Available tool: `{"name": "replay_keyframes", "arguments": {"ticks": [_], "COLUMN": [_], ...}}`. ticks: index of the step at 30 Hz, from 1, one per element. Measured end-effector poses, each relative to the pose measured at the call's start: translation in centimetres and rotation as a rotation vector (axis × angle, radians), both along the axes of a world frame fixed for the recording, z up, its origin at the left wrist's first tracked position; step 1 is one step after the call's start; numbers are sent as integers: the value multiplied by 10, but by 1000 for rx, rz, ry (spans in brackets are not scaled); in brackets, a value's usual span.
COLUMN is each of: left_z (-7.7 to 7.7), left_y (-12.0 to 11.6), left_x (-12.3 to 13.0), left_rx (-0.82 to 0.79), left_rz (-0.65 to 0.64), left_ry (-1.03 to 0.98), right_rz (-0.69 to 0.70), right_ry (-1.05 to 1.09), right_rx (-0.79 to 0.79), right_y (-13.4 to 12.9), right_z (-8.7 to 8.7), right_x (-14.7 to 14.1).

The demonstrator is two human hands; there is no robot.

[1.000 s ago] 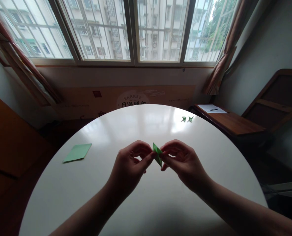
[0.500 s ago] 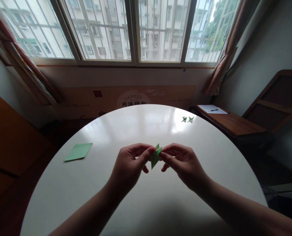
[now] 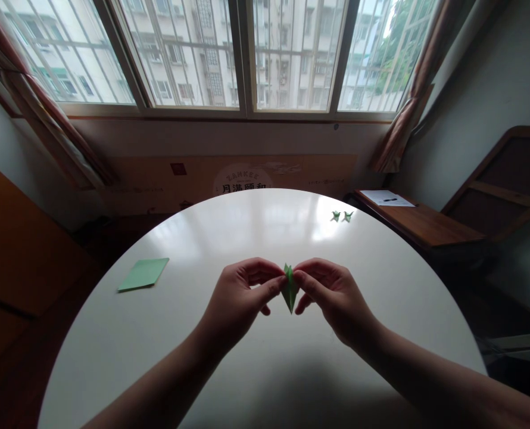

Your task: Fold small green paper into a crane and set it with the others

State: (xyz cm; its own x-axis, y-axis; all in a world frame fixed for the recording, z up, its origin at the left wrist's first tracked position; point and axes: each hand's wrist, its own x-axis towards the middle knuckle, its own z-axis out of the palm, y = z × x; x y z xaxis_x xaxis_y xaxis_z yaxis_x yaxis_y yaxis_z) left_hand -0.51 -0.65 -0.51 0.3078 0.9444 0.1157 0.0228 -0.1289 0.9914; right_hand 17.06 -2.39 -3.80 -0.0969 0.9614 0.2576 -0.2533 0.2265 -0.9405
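Between my two hands, above the middle of the white table, is a folded piece of green origami paper point(image 3: 290, 293), narrow, with one point facing down toward me and smaller tips at the top. My left hand point(image 3: 247, 287) pinches its left side with thumb and fingers. From the right, my right hand point(image 3: 325, 289) pinches the opposite side near the top. Parts of the upper folds are hidden behind my fingertips.
A stack of square green paper point(image 3: 143, 274) lies on the round white table point(image 3: 158, 351) at the left. Two small folded green paper cranes point(image 3: 341, 216) stand near the far right edge. Beyond is a wooden side table point(image 3: 430, 220) with a white sheet point(image 3: 383, 198) and a pen.
The folded green paper has turned from a slant to nearly upright, its lower point shifting right. Both hands still pinch it, with my left fingertips slightly farther right.
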Motion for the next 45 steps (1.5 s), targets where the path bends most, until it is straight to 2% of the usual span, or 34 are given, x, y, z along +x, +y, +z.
{"name": "replay_keyframes", "arguments": {"ticks": [4, 9, 13, 28, 35, 45], "left_z": [1, 2, 3, 1, 3, 6], "left_y": [1, 5, 6, 6, 6, 8], "left_x": [0, -1, -1, -3, -7, -8], "left_rx": [5, -154, -201, -172, -20, -19], "left_rz": [-10, -75, -89, -95, -106, -151], "left_ry": [13, -60, -70, -10, 86, 117], "right_rz": [-16, 7, -9, -75, -47, -13], "right_ry": [-25, -39, -7, -19, -33, -73], "right_rx": [10, 25, 59, 77, 85, 96], "right_y": [0, -1, -2, -5, -6, -6], "right_z": [1, 3, 0, -2, -1, -4], "right_x": [-1, 0, -1, -4, -2, -1]}}
